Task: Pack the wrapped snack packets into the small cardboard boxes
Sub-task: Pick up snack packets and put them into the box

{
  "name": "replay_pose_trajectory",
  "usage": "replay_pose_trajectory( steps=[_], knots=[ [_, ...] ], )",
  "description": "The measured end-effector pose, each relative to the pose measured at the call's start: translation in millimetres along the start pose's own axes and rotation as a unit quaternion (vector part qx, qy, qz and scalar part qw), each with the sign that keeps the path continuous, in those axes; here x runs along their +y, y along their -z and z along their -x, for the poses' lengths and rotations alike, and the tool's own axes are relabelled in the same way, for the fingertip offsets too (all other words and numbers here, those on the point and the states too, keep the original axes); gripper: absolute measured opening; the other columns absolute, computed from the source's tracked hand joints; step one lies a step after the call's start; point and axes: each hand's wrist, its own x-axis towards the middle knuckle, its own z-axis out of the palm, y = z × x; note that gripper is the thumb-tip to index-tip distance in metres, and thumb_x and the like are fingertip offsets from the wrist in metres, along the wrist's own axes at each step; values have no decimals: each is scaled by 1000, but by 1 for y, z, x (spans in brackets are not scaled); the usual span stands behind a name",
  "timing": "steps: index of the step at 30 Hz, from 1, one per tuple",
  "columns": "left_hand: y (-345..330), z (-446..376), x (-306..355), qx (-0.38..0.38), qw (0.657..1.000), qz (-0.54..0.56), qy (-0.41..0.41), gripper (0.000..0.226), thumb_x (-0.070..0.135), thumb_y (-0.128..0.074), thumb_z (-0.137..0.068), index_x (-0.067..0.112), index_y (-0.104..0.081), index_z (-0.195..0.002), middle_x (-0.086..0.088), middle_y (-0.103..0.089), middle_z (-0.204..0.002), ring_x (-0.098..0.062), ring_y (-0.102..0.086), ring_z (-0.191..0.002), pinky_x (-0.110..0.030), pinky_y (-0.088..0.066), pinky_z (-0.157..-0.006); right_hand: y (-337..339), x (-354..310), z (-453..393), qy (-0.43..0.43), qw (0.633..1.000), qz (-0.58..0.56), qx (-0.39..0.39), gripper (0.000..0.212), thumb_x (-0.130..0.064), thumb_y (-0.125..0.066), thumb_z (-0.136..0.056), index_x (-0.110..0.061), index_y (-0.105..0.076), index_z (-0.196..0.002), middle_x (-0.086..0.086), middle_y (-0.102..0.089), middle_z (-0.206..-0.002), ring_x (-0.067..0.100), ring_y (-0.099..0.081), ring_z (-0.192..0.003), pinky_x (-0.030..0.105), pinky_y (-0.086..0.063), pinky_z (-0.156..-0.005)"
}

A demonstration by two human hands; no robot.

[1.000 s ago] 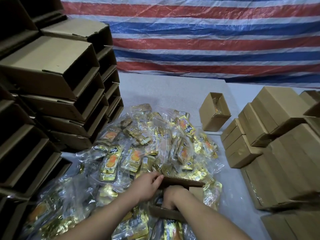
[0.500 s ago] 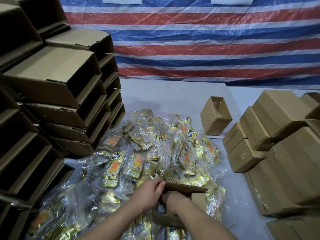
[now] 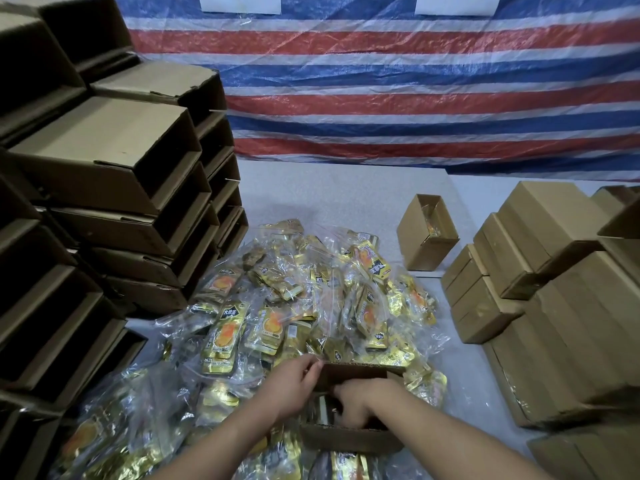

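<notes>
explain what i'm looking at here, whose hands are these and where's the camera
There is no machine: a person wears a camera on the head, looking forward and down at their own two bare hands. On the table lies a heap of gold snack packets. The left hand touches the side of a small open cardboard box, while the right hand reaches inside it; whether it holds a packet is hidden. Open empty boxes are stacked left, closed boxes right, with a striped tarp behind.
</notes>
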Motion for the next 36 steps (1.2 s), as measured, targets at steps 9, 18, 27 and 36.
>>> replay_pose_trajectory(
  steps=[9, 18, 27, 36],
  knots=[
    [-1, -5, -1, -9, 1000, -20, 0, 28, 47, -37, -104, 36, -62, -108, 11, -65, -84, -3, -62, -70, -17, -46, -56, -6, 36, 18, 17, 998, -27, 51, 22, -39, -58, -94, -17, -64, -97, 4, -62, -100, 21, -54, -86, 30, -42, -75],
    [-3, -4, 2, -31, 999, -13, -9, 26, 48, -36, -105, 39, -59, -110, 11, -62, -91, -8, -62, -80, -27, -55, -74, -29, 28, -15, 11, 988, -97, -117, 52, -49, -40, -102, -21, -47, -146, 10, -45, -150, 29, -49, -132, 41, -39, -110],
    [5, -6, 0, -28, 999, -17, -18, 33, 43, -35, -106, 29, -61, -119, 9, -63, -96, -9, -61, -87, -26, -49, -75, -16, 20, -13, 17, 987, -159, 28, 34, -38, -41, -99, -17, -65, -112, 15, -65, -120, 28, -59, -100, 26, -37, -79],
    [4, -9, -1, -39, 999, -12, -15, 34, 45, -35, -106, 30, -61, -121, 11, -62, -98, -6, -59, -89, -25, -48, -78, -24, 16, -17, -21, 989, -146, 33, 60, -49, -39, -96, -15, -48, -144, 14, -49, -147, 30, -50, -129, 38, -38, -109]
  ],
)
